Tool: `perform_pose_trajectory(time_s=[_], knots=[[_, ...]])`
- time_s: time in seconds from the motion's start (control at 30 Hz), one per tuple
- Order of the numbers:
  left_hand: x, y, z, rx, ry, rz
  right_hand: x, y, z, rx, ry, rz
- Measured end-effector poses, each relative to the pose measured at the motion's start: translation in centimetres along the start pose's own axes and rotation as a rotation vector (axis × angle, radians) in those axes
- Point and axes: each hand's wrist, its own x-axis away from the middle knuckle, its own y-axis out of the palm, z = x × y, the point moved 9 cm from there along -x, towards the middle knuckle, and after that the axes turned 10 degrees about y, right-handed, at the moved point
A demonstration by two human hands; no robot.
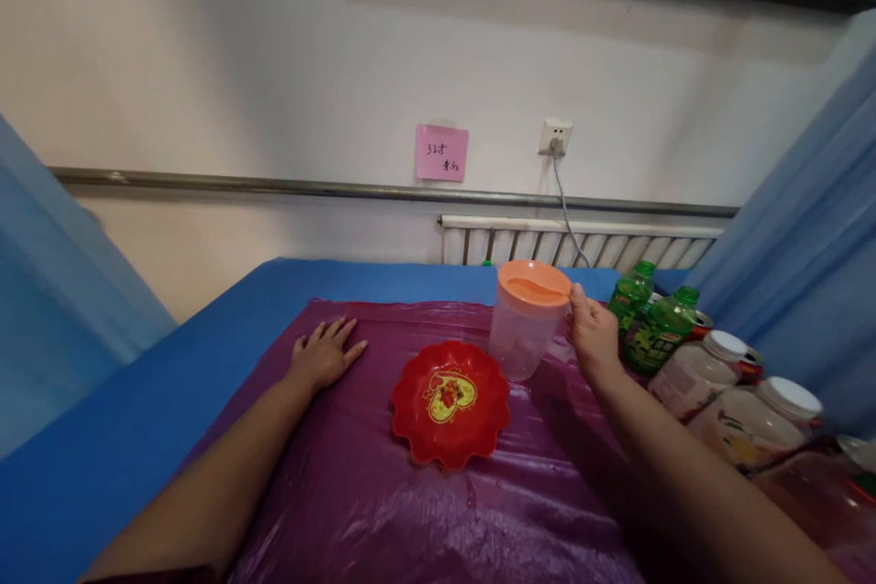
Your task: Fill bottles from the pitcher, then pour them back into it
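Observation:
My right hand [594,328] is closed round the handle of a clear plastic pitcher [521,342] with an orange lid [534,283]. The pitcher stands upright just behind and to the right of a red scalloped plate [411,401] with a yellow heart-shaped print in its middle. Whether its base touches the sheet I cannot tell. Left of the plate, my left hand [321,356] lies flat with fingers spread on the purple plastic sheet [342,474], holding nothing.
Along the right side stand green bottles [661,328], cans, and clear jars with white lids [756,420]. The sheet covers a blue surface [88,474]. Behind are a wall with a pink note [442,153], a socket [556,137] with a plugged cord, and a radiator [609,246]. Blue curtains [808,201] hang at both sides.

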Motion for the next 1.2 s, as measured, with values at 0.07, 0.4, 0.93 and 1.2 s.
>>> perform_pose_trajectory(time_s=[0.07, 0.4, 0.93, 1.2], knots=[[0.0, -0.4, -0.4, 0.018, -0.010, 0.010, 0.0, -0.3, 0.0, 0.007, 0.001, 0.001], [3.5, -5.1, -2.2, -0.023, -0.033, 0.054, 0.0, -4.1, -1.7, 0.046, -0.019, 0.076], [15.3, -9.5, 6.3, 0.127, 0.122, 0.138, 2.3, -12.6, 0.3, 0.243, -0.023, 0.175], [15.7, -17.0, 18.0, 0.369, 0.281, 0.330, 7.7, -12.7, -3.8, 0.345, -0.310, 0.220]])
